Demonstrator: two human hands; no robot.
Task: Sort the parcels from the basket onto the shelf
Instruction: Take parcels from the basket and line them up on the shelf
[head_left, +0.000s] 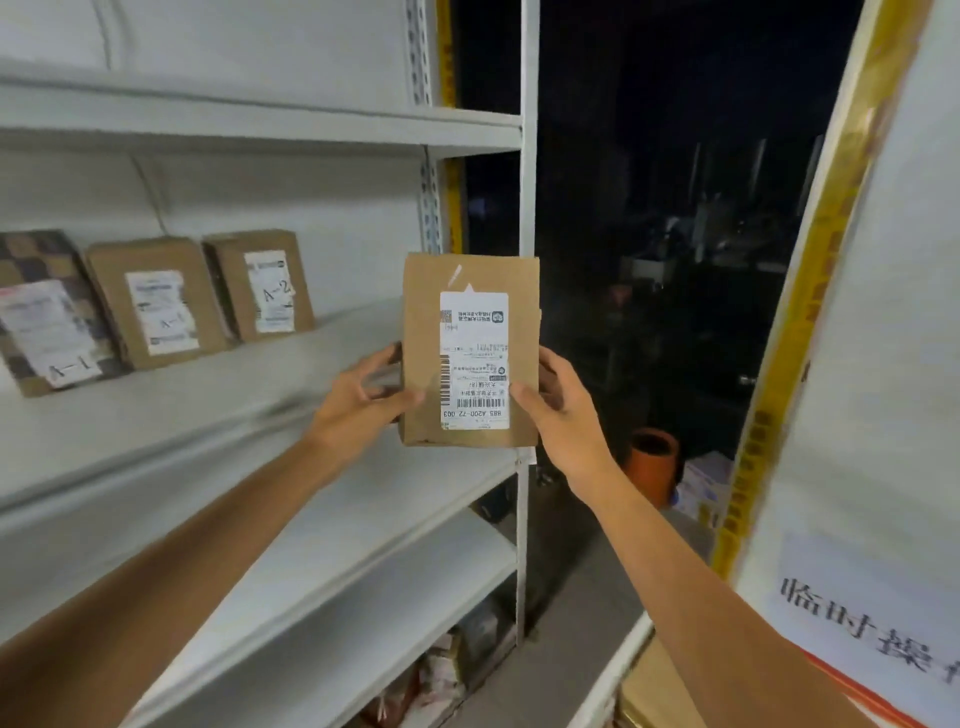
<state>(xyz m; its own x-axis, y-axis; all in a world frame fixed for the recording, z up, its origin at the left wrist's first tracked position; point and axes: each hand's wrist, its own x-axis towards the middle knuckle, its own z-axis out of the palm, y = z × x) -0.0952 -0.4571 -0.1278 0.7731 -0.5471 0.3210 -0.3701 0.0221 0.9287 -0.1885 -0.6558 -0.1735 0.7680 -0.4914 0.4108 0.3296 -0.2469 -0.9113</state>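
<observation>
My left hand (363, 395) and right hand (558, 410) pinch a brown cardboard parcel (470, 351) upright by its side edges, white label upside down, before the right front post of the white shelf (260, 415). Three labelled parcels (156, 306) lean at its back; the room beyond is dark.

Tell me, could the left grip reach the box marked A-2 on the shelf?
Probably yes, once freed: the left grip now holds the parcel with the right grip, but only bare shelf lies between it and the A-2 box.
</observation>
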